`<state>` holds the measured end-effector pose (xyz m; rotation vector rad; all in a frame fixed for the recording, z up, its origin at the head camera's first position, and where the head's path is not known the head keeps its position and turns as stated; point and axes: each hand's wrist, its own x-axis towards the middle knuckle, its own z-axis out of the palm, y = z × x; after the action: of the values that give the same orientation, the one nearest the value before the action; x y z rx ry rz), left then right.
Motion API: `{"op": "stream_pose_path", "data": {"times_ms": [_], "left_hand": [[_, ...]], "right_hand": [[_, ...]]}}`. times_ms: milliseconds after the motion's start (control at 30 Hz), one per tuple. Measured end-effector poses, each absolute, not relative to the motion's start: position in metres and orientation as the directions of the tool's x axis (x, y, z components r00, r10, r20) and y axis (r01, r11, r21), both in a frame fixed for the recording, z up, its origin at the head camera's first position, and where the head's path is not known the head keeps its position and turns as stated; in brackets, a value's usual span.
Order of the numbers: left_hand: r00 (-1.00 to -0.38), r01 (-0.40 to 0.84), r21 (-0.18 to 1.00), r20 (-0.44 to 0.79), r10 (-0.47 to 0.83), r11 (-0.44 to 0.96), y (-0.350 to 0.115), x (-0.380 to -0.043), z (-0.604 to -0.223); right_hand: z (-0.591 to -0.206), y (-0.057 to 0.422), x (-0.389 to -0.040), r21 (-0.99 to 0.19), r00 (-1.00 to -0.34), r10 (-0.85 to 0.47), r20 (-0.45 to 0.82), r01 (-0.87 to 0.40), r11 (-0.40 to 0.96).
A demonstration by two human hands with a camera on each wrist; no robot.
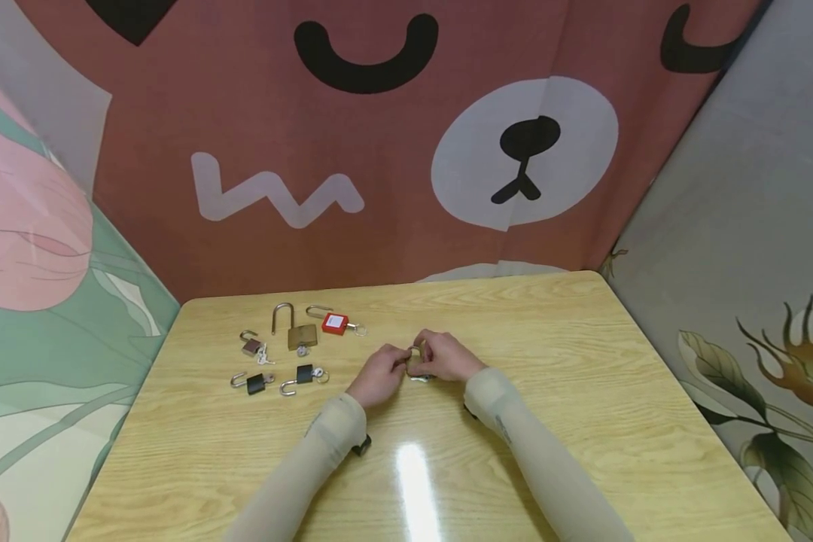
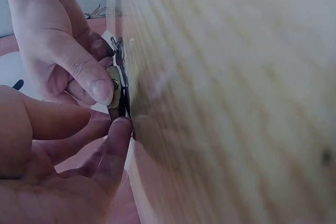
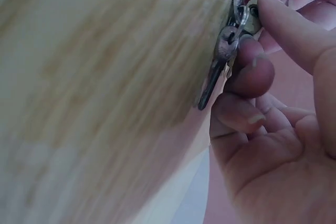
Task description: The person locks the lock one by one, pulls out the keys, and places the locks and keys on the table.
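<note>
A small brass-coloured padlock (image 1: 414,361) stands low over the table between both hands. My left hand (image 1: 381,374) has its thumb and fingertips at one end of the padlock (image 2: 114,86), pinching it close to the tabletop. From the other side my right hand (image 1: 450,357) grips the padlock body, its thumb lying along the edge by the keyhole. Metal keys (image 3: 227,45) on a ring hang at the keyhole end, against the table surface. Fingers cover much of the padlock, so the state of its shackle cannot be made out.
On the wooden table (image 1: 549,452), left of the hands, lie several unlocked padlocks with keys: a large brass padlock (image 1: 302,337), a red padlock (image 1: 335,324), a small brown padlock (image 1: 251,346) and two black padlocks (image 1: 256,384). A printed curtain (image 1: 393,248) hangs behind the table.
</note>
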<state>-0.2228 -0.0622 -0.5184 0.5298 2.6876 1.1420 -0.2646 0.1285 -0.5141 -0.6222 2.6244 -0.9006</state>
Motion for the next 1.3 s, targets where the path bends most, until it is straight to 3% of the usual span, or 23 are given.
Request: {"op": "stream_pose_path", "data": {"times_ms": [1300], "left_hand": [[-0.905,0.313,0.695,0.012,0.425,0.647,-0.0657,-0.2188,-0.5208]], "right_hand": [[-0.5123,0.1267,-0.2601,-0.616,-0.869,-0.472,-0.147,-0.293,0.732]]}}
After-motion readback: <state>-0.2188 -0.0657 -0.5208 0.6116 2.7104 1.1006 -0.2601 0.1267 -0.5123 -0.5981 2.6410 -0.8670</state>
